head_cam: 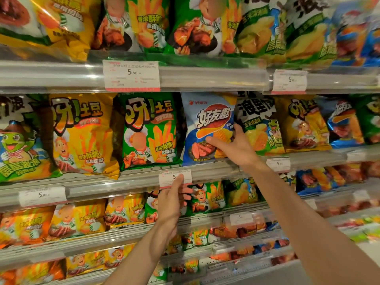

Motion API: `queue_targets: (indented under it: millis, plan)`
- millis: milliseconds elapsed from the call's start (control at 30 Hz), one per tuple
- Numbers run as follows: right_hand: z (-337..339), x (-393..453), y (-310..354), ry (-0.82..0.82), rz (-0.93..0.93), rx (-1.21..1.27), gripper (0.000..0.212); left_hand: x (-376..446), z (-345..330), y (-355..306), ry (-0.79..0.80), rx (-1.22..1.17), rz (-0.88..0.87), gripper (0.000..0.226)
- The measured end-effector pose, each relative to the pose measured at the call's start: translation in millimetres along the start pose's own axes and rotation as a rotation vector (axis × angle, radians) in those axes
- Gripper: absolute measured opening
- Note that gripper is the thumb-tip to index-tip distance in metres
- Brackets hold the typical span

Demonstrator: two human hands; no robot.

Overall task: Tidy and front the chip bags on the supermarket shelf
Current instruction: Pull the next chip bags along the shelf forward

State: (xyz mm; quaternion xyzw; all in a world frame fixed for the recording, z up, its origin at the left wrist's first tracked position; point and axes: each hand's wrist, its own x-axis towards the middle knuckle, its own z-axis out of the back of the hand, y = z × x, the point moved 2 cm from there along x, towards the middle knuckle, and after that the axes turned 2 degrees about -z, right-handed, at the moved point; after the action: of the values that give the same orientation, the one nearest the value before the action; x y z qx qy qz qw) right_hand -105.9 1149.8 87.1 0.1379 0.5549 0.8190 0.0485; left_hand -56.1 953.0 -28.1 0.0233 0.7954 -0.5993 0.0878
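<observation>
Mid-task: right hand pinches the blue bag, unsquared; left hand, at its 7 o'clock, fingers spread, touches a price tag.

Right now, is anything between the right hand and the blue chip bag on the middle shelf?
Nothing visible: the right hand already rests on the blue foil chip bag, fingers on its front, thumb at its right edge beside the black-and-green frog bag.

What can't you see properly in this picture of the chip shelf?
- Head view: the lower right part of the blue chip bag is hidden by the right hand.
- The price tag is partly covered by the left hand, and its small print is too blurred to read.
- Top-row bags are cut off by the upper edge.
- Bags at far right are blurred.
</observation>
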Motion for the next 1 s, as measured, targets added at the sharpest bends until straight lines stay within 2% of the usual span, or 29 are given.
queue_targets:
  millis: [200, 333, 633, 1000]
  plan:
    - [-0.4, 0.3, 6.4, -0.121, 0.075, 0.068, 0.075, -0.9, 4.3, -1.3, 0.006, 0.015, -0.005, 0.04]
    - [-7.1, 1.8, 1.1, -0.103, 0.044, 0.052, 0.067, -1.7, 3.4, -1.0, 0.007, 0.02, -0.011, 0.041]
    - [-16.2, 10.7, -0.9, -0.041, 0.037, 0.126, 0.069, -5.0, 2.0, -2.9, -0.003, 0.031, -0.012, 0.044]
    - [-22.6, 9.1, -8.2, -0.066, 0.053, 0.114, 0.073, -4.6, 5.1, -3.9, -0.019, 0.047, -0.003, 0.046]
